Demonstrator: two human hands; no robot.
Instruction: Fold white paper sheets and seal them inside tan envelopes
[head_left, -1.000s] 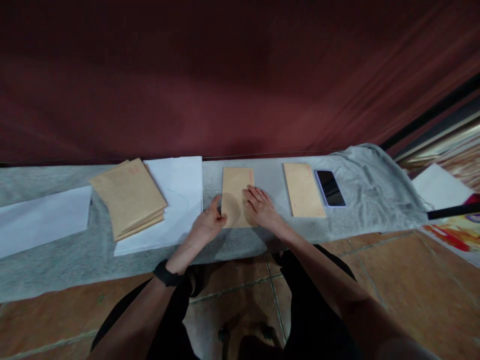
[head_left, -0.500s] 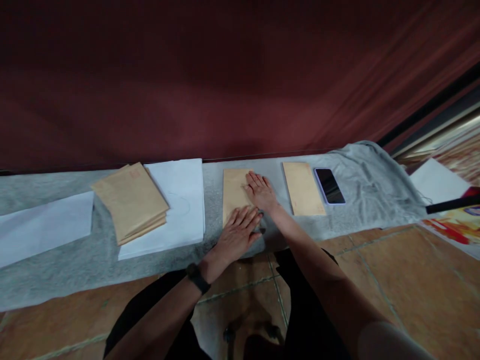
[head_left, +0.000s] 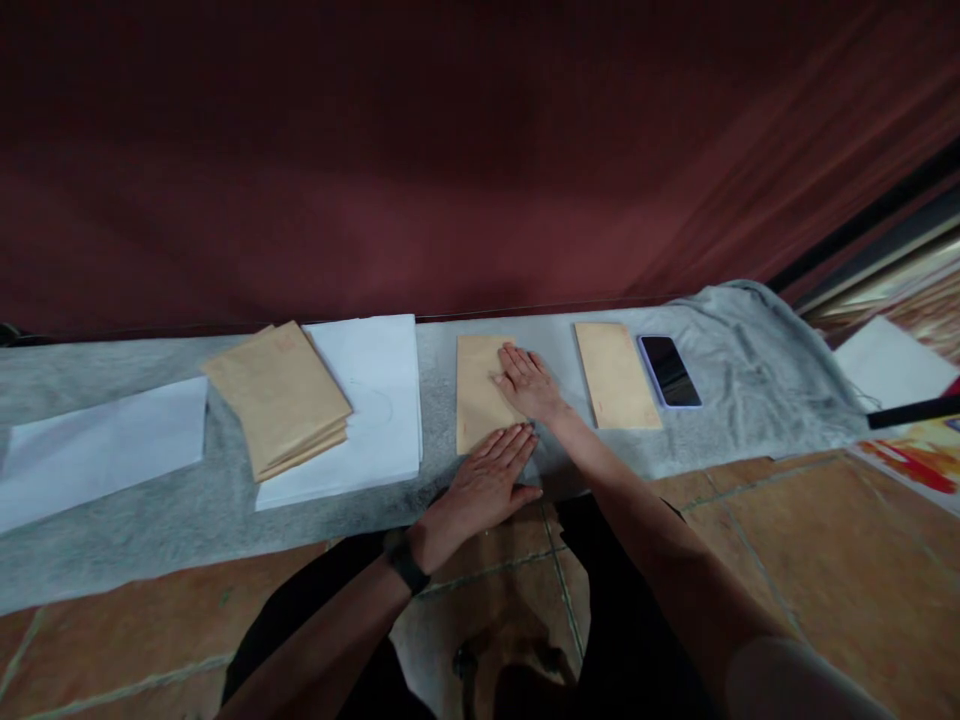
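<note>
A brown paper envelope [head_left: 480, 385] lies flat on the grey cloth in front of me. My right hand [head_left: 530, 382] rests on its right side, fingers stretched out and the palm down. Across the envelope's near edge lies my left hand [head_left: 491, 475], open and flat, with the thumb held apart; a dark band circles that wrist. The two hands cover the envelope's lower right part. Another brown envelope [head_left: 616, 375] lies to the right, apart from my right hand.
Several stacked brown envelopes [head_left: 277, 395] lie partly over white paper sheets [head_left: 382, 400] on the left. A folded white sheet [head_left: 105, 445] is farther left. At the right lies a phone [head_left: 670, 371] on the grey cloth [head_left: 757, 370]. A dark red curtain [head_left: 450, 200] hangs behind.
My left hand has slid toward me, from the envelope's lower part to its near edge. My right hand stays on the right side. The whole view has shifted slightly.
</note>
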